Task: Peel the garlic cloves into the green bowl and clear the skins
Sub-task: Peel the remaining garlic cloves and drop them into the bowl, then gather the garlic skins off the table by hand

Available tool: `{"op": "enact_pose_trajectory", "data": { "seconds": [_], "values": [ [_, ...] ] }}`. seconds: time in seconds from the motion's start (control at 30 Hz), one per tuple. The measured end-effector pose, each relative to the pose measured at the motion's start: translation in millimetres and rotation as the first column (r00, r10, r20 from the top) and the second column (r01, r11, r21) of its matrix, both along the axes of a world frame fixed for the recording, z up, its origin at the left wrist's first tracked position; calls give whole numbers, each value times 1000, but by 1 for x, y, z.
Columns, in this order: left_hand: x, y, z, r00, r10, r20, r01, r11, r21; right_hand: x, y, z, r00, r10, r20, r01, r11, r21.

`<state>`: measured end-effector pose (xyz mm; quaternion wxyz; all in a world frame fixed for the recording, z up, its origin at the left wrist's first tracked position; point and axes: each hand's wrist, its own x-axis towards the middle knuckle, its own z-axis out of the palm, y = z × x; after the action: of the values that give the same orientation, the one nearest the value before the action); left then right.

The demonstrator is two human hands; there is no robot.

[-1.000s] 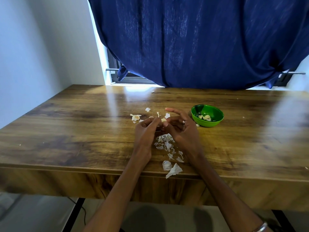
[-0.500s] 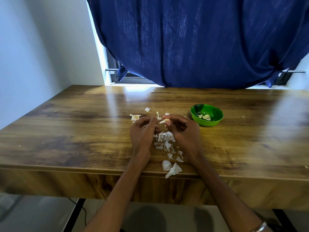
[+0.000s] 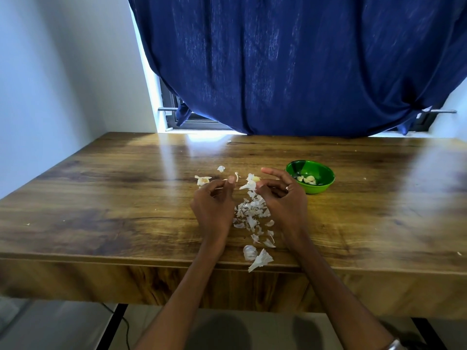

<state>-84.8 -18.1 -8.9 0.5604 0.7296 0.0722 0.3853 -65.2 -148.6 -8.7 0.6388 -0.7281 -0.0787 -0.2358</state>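
Pinching a garlic clove [image 3: 255, 179] in right hand [image 3: 283, 198], index finger outstretched, left hand [image 3: 214, 203] curled, holding a skin sliver [image 3: 220, 187].

A glossy wooden table [image 3: 101, 210] carries everything here. A heap of papery garlic skins [image 3: 250, 210] lies between the two hands [image 3: 214, 208], trailing back to the near edge. More scraps [image 3: 202, 180] sit just beyond the left hand. The green bowl [image 3: 326, 184] stands just past the right hand [image 3: 283, 198].
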Motion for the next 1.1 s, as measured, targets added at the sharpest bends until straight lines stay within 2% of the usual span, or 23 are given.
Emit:
{"op": "enact_pose_trajectory", "data": {
  "seconds": [0.2, 0.33, 0.5, 0.6, 0.73, 0.87, 1.0, 1.1],
  "values": [
    [5, -2, 0, 1000, 18, 4, -18, 998, -67, 17, -50, 30, 991, -136, -21, 129, 971, -201],
    [8, -1, -2, 999, 43, 8, -42, 993, -107, 39, -90, 53, 948, -319, -11, 272, 825, -496],
    [11, 0, -4, 997, 81, -4, -81, 991, -106, 60, -99, 52, 926, -373, -52, 252, 716, -651],
    [12, 1, -5, 998, 56, 4, -55, 995, -84, 66, -98, 45, 936, -349, -58, 225, 714, -663],
    [15, 6, -8, 998, -3, -70, -2, 997, -73, 66, -100, 47, 952, -293, -93, 177, 770, -613],
    [14, 4, -7, 998, -16, -68, 10, 996, -91, 46, -96, 53, 979, -197, -45, 137, 813, -566],
    [13, 2, -5, 996, 30, -86, -42, 990, -136, 2, -85, 55, 989, 13, -149, -94, 829, -552],
    [11, 2, -2, 996, 33, -87, -53, 970, -235, -37, -74, 52, 975, 107, -192, -200, 797, -570]
  ]
}}
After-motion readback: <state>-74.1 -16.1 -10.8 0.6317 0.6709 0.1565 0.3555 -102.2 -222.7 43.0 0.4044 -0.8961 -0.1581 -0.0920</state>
